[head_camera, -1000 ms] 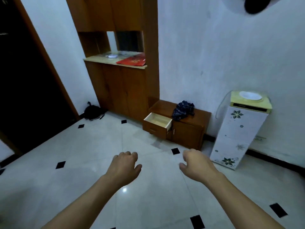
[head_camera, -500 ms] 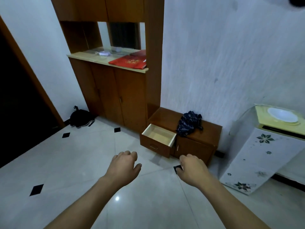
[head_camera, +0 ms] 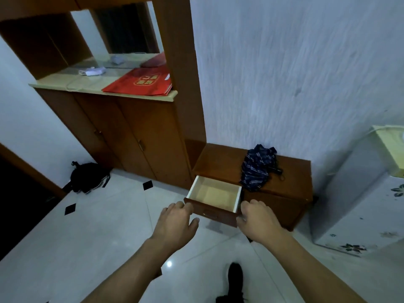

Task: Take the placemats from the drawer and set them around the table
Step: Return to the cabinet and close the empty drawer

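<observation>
Your drawer is pulled out of the low cabinet, just below the middle of the view at about 6 o'clock. What shows of its inside is bare pale wood. No placemat is visible there, in either hand, or anywhere on the floor, and the desk they are meant for is out of view. So opening the drawer looks done, but you cannot tell from here where the mats are or whether any have been laid. Judged on that, the setting-out may still be wholly ahead of you, or the drawer may already be emptied. Your left hand reaches forward, palm down, at about 7 o'clock from the drawer. Its fingers are loosely curled around nothing, near the front left corner, and whether they touch the wood is unclear. Your right hand mirrors it at about 4 o'clock, beside the front right corner, with its fingers likewise bent, relaxed and empty. A dark striped cloth lies on the cabinet top at 2 o'clock from the drawer. It looks bunched rather than flat, so I would not take it for a placemat.
</observation>
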Available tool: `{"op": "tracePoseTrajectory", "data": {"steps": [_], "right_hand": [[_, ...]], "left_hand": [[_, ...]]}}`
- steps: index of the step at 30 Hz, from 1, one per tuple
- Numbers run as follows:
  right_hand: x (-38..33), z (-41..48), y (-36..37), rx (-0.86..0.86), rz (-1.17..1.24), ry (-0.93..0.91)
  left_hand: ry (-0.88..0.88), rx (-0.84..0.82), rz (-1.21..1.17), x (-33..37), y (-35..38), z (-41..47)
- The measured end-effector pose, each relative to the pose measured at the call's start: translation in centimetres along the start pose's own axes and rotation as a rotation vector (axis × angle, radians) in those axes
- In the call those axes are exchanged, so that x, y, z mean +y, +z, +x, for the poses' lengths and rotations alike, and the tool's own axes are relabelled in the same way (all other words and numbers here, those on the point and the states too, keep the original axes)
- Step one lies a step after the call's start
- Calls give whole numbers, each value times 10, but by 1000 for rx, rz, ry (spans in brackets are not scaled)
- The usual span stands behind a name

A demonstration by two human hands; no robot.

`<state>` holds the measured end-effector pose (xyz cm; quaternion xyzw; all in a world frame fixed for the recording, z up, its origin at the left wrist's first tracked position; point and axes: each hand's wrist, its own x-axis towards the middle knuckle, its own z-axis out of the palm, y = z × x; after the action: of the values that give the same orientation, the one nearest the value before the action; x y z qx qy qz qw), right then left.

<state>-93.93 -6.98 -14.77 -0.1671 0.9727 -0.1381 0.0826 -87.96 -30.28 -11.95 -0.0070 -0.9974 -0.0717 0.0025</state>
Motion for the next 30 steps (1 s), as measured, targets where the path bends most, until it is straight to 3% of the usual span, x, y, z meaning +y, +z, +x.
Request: {"op": "tracePoseTrajectory", "data": {"steps": [7, 16, 24, 30], "right_hand": [[14, 177, 33, -43, 101, -15], [8, 298, 61, -81, 159, -15], [-1, 321, 179, -69, 258, 223], [6, 325, 321, -105, 265, 405]], "left_hand": [[-31, -38, -66, -36, 44, 161], [-1, -138, -150, -78, 90, 283], [287, -356, -131, -137, 215, 331], [534, -464, -80, -182, 335, 341]]}}
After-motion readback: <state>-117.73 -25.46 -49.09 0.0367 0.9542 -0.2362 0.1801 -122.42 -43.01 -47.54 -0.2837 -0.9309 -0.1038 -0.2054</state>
